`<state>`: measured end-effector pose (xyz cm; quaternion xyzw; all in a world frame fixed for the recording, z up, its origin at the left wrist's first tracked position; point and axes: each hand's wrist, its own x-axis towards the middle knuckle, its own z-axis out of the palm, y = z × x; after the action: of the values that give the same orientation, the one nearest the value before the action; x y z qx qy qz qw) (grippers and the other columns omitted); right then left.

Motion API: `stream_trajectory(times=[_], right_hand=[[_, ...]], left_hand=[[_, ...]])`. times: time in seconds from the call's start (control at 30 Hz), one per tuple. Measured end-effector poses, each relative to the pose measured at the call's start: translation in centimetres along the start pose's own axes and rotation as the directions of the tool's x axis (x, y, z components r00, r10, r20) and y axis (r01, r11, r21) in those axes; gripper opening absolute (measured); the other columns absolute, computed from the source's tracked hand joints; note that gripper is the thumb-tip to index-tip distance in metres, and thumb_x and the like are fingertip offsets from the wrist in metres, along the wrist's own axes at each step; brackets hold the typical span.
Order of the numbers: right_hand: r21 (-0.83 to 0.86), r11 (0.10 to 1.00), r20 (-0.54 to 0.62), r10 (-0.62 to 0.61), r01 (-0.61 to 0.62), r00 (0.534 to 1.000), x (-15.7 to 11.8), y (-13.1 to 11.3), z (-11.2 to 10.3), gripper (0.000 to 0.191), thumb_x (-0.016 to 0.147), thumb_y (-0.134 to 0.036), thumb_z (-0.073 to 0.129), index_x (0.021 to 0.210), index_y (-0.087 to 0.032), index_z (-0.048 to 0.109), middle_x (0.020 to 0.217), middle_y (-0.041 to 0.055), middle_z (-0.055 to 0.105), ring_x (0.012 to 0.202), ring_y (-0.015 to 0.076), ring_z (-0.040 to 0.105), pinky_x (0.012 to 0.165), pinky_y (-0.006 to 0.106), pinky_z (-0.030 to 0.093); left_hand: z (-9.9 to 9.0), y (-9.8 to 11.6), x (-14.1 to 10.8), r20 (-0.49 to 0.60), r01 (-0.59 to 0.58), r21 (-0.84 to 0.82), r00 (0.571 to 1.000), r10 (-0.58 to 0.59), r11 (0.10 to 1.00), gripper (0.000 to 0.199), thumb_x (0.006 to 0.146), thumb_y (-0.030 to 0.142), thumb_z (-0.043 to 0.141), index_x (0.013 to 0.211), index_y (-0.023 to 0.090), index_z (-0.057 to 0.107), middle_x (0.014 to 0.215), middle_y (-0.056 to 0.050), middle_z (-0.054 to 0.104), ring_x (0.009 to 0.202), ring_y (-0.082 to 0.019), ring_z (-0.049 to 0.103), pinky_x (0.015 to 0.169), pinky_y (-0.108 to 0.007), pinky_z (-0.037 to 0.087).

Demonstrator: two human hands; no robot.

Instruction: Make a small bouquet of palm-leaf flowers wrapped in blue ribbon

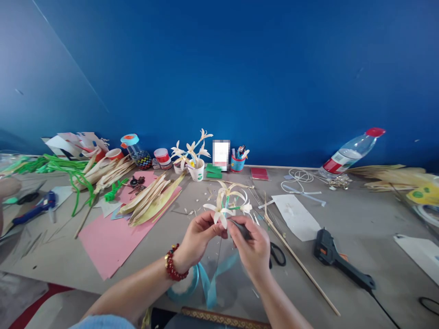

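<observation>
Near the middle of the view, my left hand [202, 235] pinches the base of a pale husk flower [219, 211] with pointed petals. My right hand [252, 242] is closed around a dark grey object [241, 228] right beside the flower; its exact form is mostly covered by my fingers. More pale petals and light-blue wrapped stems [227, 201] rise just behind my fingertips. A thin wire runs down between my hands. Below them, a light-blue ribbon [211, 292] trails from its roll [183, 285], partly behind my left forearm.
Pink paper [109, 237] and dried husks [151, 201] lie left. Behind stand a cup of husk flowers [197, 171] and a pen holder [238, 162]. Black scissors [278, 255], a long stick [302, 267], a glue gun [339, 262] and a tilted bottle [353, 153] are right. Someone's hand shows far left.
</observation>
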<state>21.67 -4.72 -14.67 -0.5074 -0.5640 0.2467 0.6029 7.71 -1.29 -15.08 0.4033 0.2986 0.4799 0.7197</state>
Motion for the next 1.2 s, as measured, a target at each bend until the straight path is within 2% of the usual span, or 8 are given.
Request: stream_trajectory(times=[0.17, 0.33, 0.5, 0.67, 0.83, 0.93, 1.03, 1.2], right_hand=[[-0.01, 0.999, -0.004, -0.045, 0.045, 0.999, -0.24, 0.38, 0.17, 0.01, 0.09, -0.024, 0.064, 0.083, -0.02, 0.069, 0.061, -0.0011, 0.065, 0.047, 0.0118, 0.056, 0.045, 0.023, 0.043], [-0.057, 0.993, -0.006, -0.1, 0.1, 0.995, -0.04, 0.28, 0.1, 0.009, 0.09, -0.021, 0.063, 0.082, -0.02, 0.068, 0.065, 0.0001, 0.067, 0.055, 0.0143, 0.06, 0.055, 0.025, 0.048], [-0.1, 0.99, -0.04, -0.104, 0.099, 0.994, 0.0, 0.4, 0.18, 0.01, 0.088, -0.023, 0.065, 0.079, -0.02, 0.067, 0.065, 0.0011, 0.067, 0.06, 0.0166, 0.062, 0.06, 0.028, 0.05], [0.001, 0.999, -0.004, 0.033, -0.033, 0.999, -0.06, 0.59, 0.43, 0.011, 0.089, -0.028, 0.064, 0.083, -0.02, 0.068, 0.06, -0.001, 0.064, 0.049, 0.013, 0.056, 0.047, 0.024, 0.044], [0.095, 0.991, 0.033, 0.087, -0.09, 0.996, 0.31, -0.05, 0.59, 0.015, 0.088, -0.031, 0.065, 0.08, -0.019, 0.07, 0.054, -0.0033, 0.059, 0.039, 0.0087, 0.046, 0.037, 0.021, 0.036], [0.149, 0.98, 0.015, 0.132, -0.133, 0.991, 0.47, -0.21, 0.56, 0.017, 0.087, -0.031, 0.066, 0.076, -0.019, 0.068, 0.051, -0.0047, 0.056, 0.037, 0.0075, 0.042, 0.036, 0.019, 0.034], [0.119, 0.984, -0.021, 0.134, -0.131, 0.991, 0.47, -0.14, 0.48, 0.016, 0.086, -0.031, 0.067, 0.075, -0.019, 0.067, 0.049, -0.0051, 0.053, 0.038, 0.0078, 0.041, 0.037, 0.019, 0.034], [0.121, 0.987, -0.037, 0.108, -0.103, 0.993, 0.42, -0.15, 0.54, 0.015, 0.085, -0.03, 0.066, 0.075, -0.019, 0.067, 0.05, -0.0051, 0.052, 0.039, 0.0084, 0.041, 0.038, 0.021, 0.034]], left_hand=[[0.18, 0.05, -0.01, -0.022, 0.038, -0.065, 0.999, -0.039, 0.997, 0.026, 0.07, 0.032, 0.085, 0.075, 0.014, 0.068, 0.063, 0.0, 0.065, 0.058, -0.011, 0.061, 0.059, -0.025, 0.052], [0.11, 0.04, -0.05, 0.026, 0.097, -0.13, 0.995, -0.095, 0.987, 0.024, 0.072, 0.031, 0.083, 0.076, 0.015, 0.067, 0.065, 0.001, 0.062, 0.06, -0.01, 0.059, 0.054, -0.022, 0.052], [-0.15, -0.03, -0.07, 0.066, 0.134, -0.149, 0.99, -0.126, 0.98, 0.022, 0.075, 0.031, 0.082, 0.078, 0.015, 0.066, 0.067, 0.001, 0.061, 0.062, -0.01, 0.059, 0.054, -0.02, 0.052], [-0.44, -0.21, 0.14, 0.068, 0.126, -0.141, 0.991, -0.117, 0.982, 0.024, 0.075, 0.031, 0.081, 0.077, 0.015, 0.064, 0.066, 0.001, 0.06, 0.062, -0.01, 0.059, 0.055, -0.02, 0.053], [-0.33, -0.08, 0.16, 0.095, 0.124, -0.145, 0.989, -0.111, 0.982, 0.023, 0.078, 0.033, 0.079, 0.08, 0.017, 0.063, 0.068, 0.001, 0.061, 0.062, -0.011, 0.059, 0.052, -0.021, 0.054], [-0.07, -0.07, 0.05, 0.079, 0.097, -0.126, 0.993, -0.088, 0.987, 0.024, 0.076, 0.032, 0.08, 0.083, 0.017, 0.064, 0.066, 0.002, 0.061, 0.06, -0.01, 0.058, 0.052, -0.022, 0.054], [0.11, -0.27, -0.06, 0.037, 0.036, -0.076, 0.999, -0.033, 0.996, 0.024, 0.075, 0.03, 0.081, 0.085, 0.017, 0.065, 0.065, 0.002, 0.062, 0.058, -0.01, 0.058, 0.053, -0.024, 0.055], [-0.04, -0.29, -0.3, -0.046, -0.089, 0.131, 0.994, 0.096, 0.987, 0.019, 0.077, 0.03, 0.079, 0.081, 0.016, 0.067, 0.07, 0.0, 0.066, 0.061, -0.011, 0.062, 0.062, -0.026, 0.055]])
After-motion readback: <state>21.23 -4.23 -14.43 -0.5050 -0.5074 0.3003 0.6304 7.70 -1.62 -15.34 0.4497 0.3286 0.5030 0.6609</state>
